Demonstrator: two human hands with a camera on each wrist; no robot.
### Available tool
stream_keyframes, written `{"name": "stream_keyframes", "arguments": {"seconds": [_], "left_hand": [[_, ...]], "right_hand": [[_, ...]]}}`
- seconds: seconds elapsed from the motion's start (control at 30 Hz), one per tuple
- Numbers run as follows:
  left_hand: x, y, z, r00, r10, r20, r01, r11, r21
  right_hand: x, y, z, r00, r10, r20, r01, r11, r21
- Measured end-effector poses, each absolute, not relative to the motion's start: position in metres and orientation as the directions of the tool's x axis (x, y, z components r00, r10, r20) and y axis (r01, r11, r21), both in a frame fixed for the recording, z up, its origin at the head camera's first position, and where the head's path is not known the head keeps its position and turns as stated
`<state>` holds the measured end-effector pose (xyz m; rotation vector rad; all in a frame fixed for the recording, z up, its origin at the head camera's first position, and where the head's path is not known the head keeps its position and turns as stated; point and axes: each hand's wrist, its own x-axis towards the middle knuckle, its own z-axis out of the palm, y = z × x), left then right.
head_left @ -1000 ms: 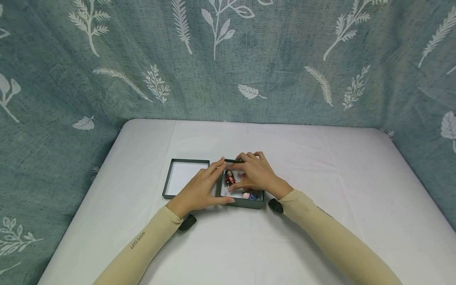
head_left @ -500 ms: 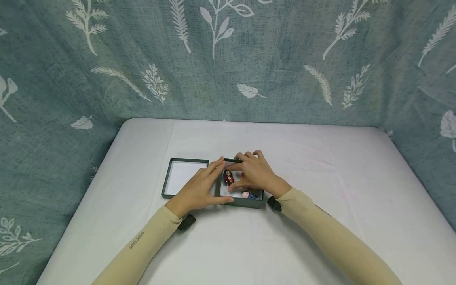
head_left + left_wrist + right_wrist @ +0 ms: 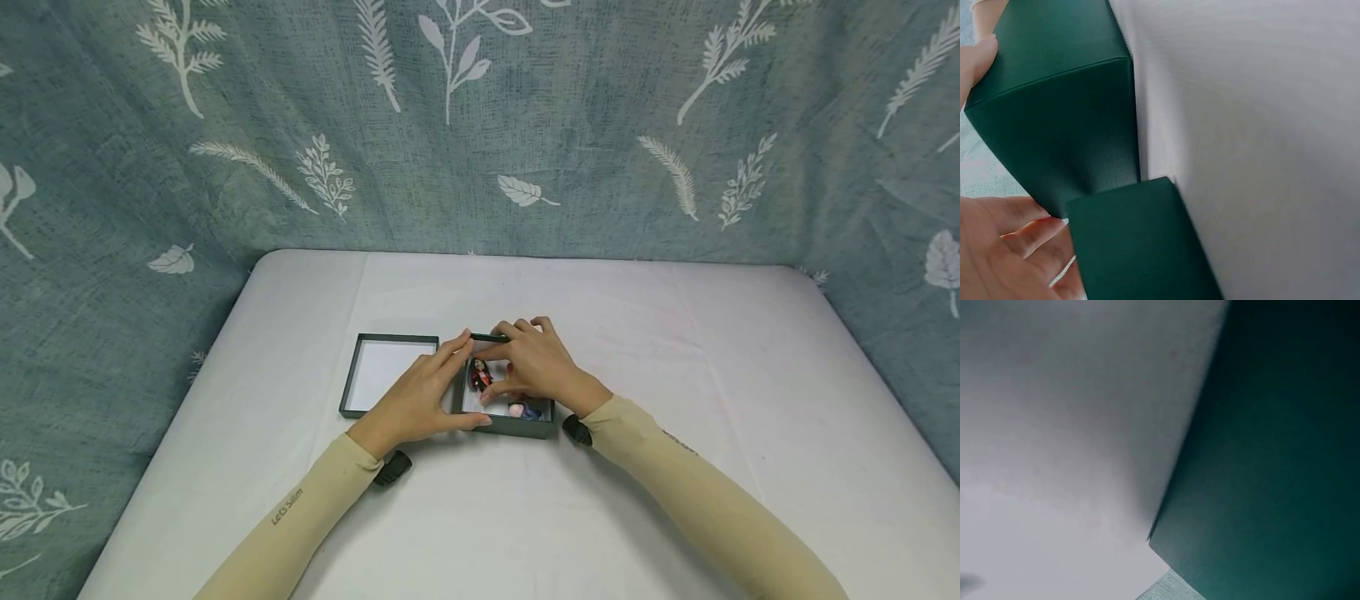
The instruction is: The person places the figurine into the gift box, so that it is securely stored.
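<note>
Doll with dark hair (image 3: 482, 376) lies in the green box (image 3: 517, 427), by the half-curled right hand (image 3: 538, 365); I can't tell what that hides or holds. The left hand (image 3: 417, 396), spread wide, touches the box.

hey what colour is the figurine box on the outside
Dark green; the box shows best in the left wrist view.

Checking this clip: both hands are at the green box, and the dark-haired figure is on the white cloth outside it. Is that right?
Not quite: the head view shows the dark-haired figure inside the green box, not outside it. The left hand and right hand are at the box, as you say.
</note>
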<state>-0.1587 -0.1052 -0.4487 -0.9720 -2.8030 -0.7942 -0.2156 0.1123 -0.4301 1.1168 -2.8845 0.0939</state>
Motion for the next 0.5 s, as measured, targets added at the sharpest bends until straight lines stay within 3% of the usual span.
{"name": "stream_keyframes", "arguments": {"seconds": [0.5], "left_hand": [[-0.1586, -0.1054, -0.4493, -0.795, 0.559, 0.234, 0.599, 0.665, 0.445]], "right_hand": [[-0.2157, 0.1119, -0.4319, -0.74, -0.667, 0.084, -0.672, 0.739, -0.056]]}}
